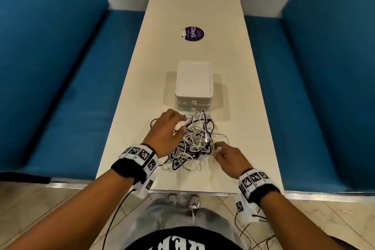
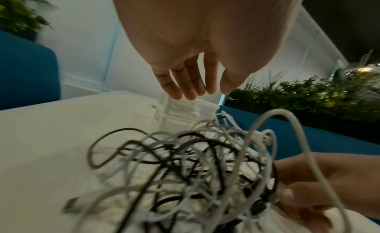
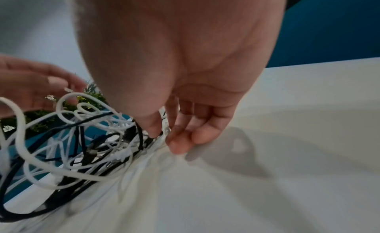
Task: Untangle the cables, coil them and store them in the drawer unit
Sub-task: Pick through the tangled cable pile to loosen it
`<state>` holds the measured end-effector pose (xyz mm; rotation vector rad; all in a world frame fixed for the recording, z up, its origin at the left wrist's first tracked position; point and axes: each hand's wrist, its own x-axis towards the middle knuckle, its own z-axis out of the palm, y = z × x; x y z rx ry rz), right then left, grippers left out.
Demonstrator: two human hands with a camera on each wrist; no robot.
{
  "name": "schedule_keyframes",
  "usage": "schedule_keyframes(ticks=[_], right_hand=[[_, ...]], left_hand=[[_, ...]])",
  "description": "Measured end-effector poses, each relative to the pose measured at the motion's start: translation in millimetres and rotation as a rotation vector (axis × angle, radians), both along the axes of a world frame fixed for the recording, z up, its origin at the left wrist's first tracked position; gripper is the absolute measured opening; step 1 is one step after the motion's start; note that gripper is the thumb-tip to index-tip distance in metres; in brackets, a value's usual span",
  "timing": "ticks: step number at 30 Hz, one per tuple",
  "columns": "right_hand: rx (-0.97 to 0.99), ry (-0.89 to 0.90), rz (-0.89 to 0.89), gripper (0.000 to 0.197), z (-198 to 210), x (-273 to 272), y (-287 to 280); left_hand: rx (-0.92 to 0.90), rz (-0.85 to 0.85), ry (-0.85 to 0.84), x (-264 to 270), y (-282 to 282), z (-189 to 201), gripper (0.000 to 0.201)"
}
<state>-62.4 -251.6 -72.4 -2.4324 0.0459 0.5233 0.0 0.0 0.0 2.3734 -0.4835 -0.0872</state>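
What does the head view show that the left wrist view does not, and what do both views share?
Only the head view shows the round purple sticker on the long beige table, the flat top of the white plastic drawer unit, and both marker wristbands. Only the left wrist view shows green plants behind the blue bench, and the left hand from the palm side, fingers straight above the cables. Both show the tangled pile of white and black cables, the drawer unit beyond it, and the right hand at the pile's edge.
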Motion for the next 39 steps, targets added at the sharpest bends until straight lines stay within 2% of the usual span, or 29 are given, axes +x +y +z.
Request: schedule_keyframes(ticks=[6, 10, 12, 15, 21, 27, 30, 32, 35, 38, 39], right_hand=[[-0.014, 0.024, -0.057, 0.023, 1, 3, 0], [-0.042, 0.03, -0.059, 0.019, 2, 6, 0], [-0.05, 0.034, -0.053, 0.012, 0, 8, -2], [-0.055, 0.068, -0.06, 0.004, 0, 9, -6], [-0.075, 0.11, -0.096, 0.006, 2, 13, -11], [-0.04, 0.106, -0.117, 0.011, 15, 28, -8], [0.044, 0.022, -0.128, 0.009, 28, 42, -1], [0.086, 0.017, -0.099, 0.011, 34, 48, 5], [0.088, 0.109, 0.02, 0.02, 35, 49, 15], [0.122, 0.167, 0.109, 0.003, 31, 50, 18], [0.134, 0.162, 0.112, 0.005, 30, 50, 17]], left_hand=[[0.073, -0.249, -0.074, -2, -42, -2, 0.037], [0.361, -0.409, -0.115, 2, -44, -24, 0.036], [0.413, -0.389, -0.097, 3, -37, -33, 0.036], [0.378, -0.294, -0.047, 5, -26, -41, 0.034], [0.294, -0.181, 0.002, 8, -18, -45, 0.013], [0.375, -0.285, -0.127, 1, -19, -50, 0.01], [0.346, -0.258, -0.085, 0, -22, -49, 0.008], [0.344, -0.258, -0.075, -2, -24, -48, 0.01], [0.372, -0.282, -0.134, -3, -26, -49, 0.025], [0.416, -0.265, -0.188, -1, -25, -53, 0.02], [0.425, -0.245, -0.19, 0, -24, -54, 0.02]])
